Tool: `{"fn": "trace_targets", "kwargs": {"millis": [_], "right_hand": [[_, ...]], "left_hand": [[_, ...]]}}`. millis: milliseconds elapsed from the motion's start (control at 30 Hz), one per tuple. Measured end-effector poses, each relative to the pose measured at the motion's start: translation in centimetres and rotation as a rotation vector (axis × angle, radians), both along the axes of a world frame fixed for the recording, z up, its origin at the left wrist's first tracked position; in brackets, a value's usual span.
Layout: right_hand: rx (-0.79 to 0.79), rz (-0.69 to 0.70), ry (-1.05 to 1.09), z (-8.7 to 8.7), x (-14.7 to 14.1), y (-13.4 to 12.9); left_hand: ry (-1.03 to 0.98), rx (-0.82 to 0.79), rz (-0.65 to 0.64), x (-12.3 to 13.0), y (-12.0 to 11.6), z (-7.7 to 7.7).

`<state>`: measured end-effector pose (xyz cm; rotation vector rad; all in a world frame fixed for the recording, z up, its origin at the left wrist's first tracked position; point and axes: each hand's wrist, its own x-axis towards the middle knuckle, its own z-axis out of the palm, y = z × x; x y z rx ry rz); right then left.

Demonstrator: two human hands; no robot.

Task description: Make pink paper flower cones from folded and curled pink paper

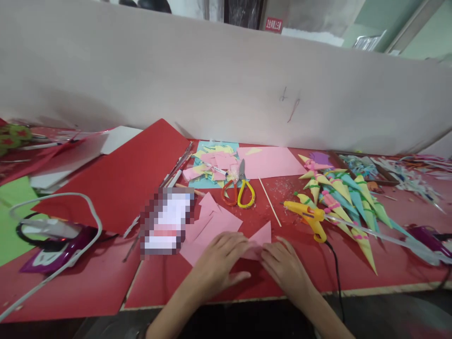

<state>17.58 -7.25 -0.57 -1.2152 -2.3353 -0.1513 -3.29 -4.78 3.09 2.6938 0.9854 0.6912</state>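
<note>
Folded pink paper (262,234) sat on the red tabletop (208,292) near its front edge, between both hands. Left hand (224,259): fingers side by side over the paper's left part, thumb off to the side. Right hand (282,263): fingers bent onto its right side. Couldn't tell if either was pinching or just pressing.

Risks, my read:
- Uneven pressure from the two hands could have skewed the fold.
- Left hand also lay over the loose pink sheets (226,220); a sleeve or wrist drag could have shifted them.
- Glue gun (307,215) lay near the right hand, nozzle facing left. If hot, a bump meant a burn or glue on paper. Its black cord (337,273) ran off the front edge, so a snag could have pulled it.

Poor visibility: fingers covered the paper's lower part and any crease there. Fingertips were soft; the right thumb was possibly under the paper, not certain. Phone-like object (167,223) was pixelated, screen unreadable. Forearms were cut off by the frame bottom.
</note>
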Motion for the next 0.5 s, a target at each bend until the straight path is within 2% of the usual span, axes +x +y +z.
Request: {"fn": "trace_targets", "kwargs": {"millis": [67,167,300,400,500], "right_hand": [[0.130,0.043,-0.019,0.3,-0.1,0.4],[0.197,0.042,0.040,2.0,-0.2,0.7],[0.191,0.017,0.164,5.3,-0.5,0.9],[0.242,0.045,0.140,7.0,-1.3,1.0],[0.241,0.101,0.108,7.6,-2.2,1.3]], "left_hand": [[-0.009,-0.007,-0.008,1.4,-0.2,-0.6],[-0.045,0.123,0.008,1.9,0.0,-0.9],[-0.080,0.336,0.036,1.5,0.6,0.7],[-0.060,0.377,0.028,1.6,0.8,2.1],[-0.044,0.371,-0.011,1.8,0.6,3.0]]}}
